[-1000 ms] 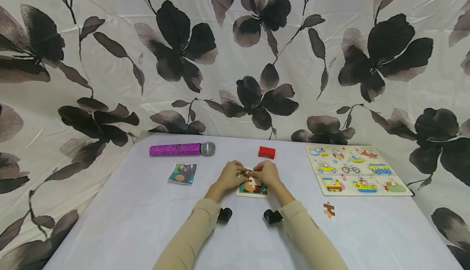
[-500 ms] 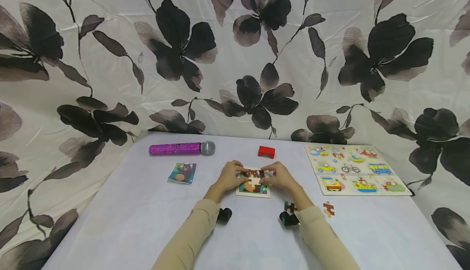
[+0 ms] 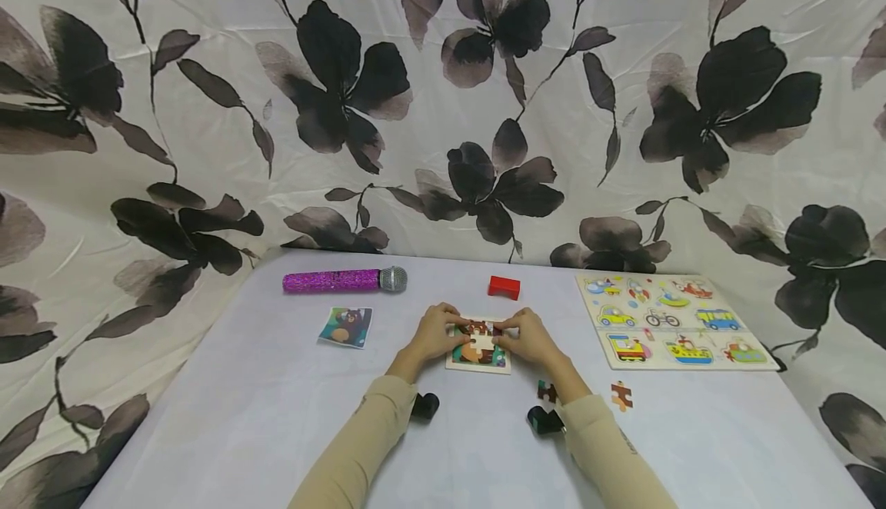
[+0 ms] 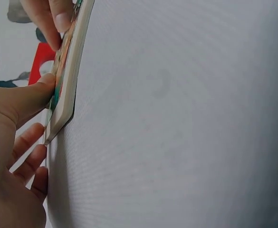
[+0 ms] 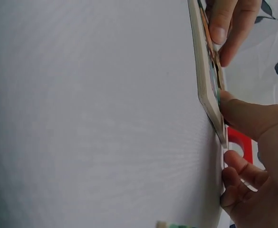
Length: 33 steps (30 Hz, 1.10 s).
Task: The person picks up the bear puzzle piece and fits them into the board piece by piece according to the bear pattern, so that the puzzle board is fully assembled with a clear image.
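A small wooden jigsaw puzzle (image 3: 479, 367) in a pale tray lies flat on the white table, with a pale gap amid its brown, orange and green pieces. My left hand (image 3: 434, 334) holds its left side, thumb (image 4: 46, 80) on top and the other fingers by the edge. At the right side, my right hand (image 3: 531, 338) grips the puzzle with thumb (image 5: 229, 100) and index finger; whether a separate piece is between them is hidden. Two loose jigsaw pieces lie to the right: a brown-orange one (image 3: 621, 396) and a dark green-brown one (image 3: 546, 390) beside my right forearm.
Behind the puzzle sits a red arch block (image 3: 504, 287). A purple glitter microphone (image 3: 332, 281) and a bear picture card (image 3: 346, 327) lie at left. On the right is a vehicle peg-puzzle board (image 3: 674, 323). A floral cloth (image 3: 443, 109) hangs behind the table.
My right hand moved rightward from the puzzle's upper middle to its right edge, then slightly inward, uncovering the gap and the dark loose piece. The left hand stayed in place.
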{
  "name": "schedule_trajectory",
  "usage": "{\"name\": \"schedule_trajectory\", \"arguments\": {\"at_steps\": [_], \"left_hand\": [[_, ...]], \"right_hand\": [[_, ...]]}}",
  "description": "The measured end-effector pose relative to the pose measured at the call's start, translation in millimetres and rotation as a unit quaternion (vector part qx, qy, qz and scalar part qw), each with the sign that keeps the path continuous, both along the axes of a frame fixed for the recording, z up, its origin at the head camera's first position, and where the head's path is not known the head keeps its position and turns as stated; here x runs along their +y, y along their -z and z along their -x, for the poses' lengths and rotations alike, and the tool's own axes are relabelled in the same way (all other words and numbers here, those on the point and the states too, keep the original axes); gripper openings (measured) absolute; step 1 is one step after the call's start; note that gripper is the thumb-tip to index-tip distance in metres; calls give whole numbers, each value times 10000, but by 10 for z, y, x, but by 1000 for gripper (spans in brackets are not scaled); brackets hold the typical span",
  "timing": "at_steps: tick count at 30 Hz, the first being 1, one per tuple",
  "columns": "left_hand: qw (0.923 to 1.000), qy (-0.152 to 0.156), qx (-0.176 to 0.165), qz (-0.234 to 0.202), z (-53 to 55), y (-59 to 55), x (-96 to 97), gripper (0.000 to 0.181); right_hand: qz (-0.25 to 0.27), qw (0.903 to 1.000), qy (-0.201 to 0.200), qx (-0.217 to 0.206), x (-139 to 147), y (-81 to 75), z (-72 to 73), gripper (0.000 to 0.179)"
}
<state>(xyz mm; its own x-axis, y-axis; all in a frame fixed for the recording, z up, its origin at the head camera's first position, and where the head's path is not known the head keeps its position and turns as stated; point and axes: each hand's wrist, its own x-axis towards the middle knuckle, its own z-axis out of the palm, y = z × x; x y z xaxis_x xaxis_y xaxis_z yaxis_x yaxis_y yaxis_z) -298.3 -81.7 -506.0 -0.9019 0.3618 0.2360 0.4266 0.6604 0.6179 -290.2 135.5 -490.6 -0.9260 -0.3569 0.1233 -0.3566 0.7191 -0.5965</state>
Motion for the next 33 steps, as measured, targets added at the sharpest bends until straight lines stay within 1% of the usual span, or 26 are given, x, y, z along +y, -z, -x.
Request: {"name": "schedule_trajectory", "arguments": {"at_steps": [3,8,14,17,23,26,33], "left_hand": [[10000,-46,-4,6,0,-5,11,28],[9998,-169,-4,55,-11,-24,47,26],[9985,-403,133,333,-28,-44,112,22],[9973,-513,190,486,-21,-48,146,20],[9949,-713,113,708,5,-79,212,19],[9940,-726,142,803,12,-94,237,19],[9931,-627,113,988,64,-116,284,18]], "right_hand": [[81,9999,68,-4,1,-5,1,29],[178,9994,293,-70,4,-17,15,29],[235,9981,449,-349,-14,-28,35,29],[240,9976,483,-426,-15,-25,39,28],[297,9975,433,-477,-1,-21,56,28],[364,9970,441,-523,6,-10,64,28],[336,9981,338,-389,4,11,81,27]]}}
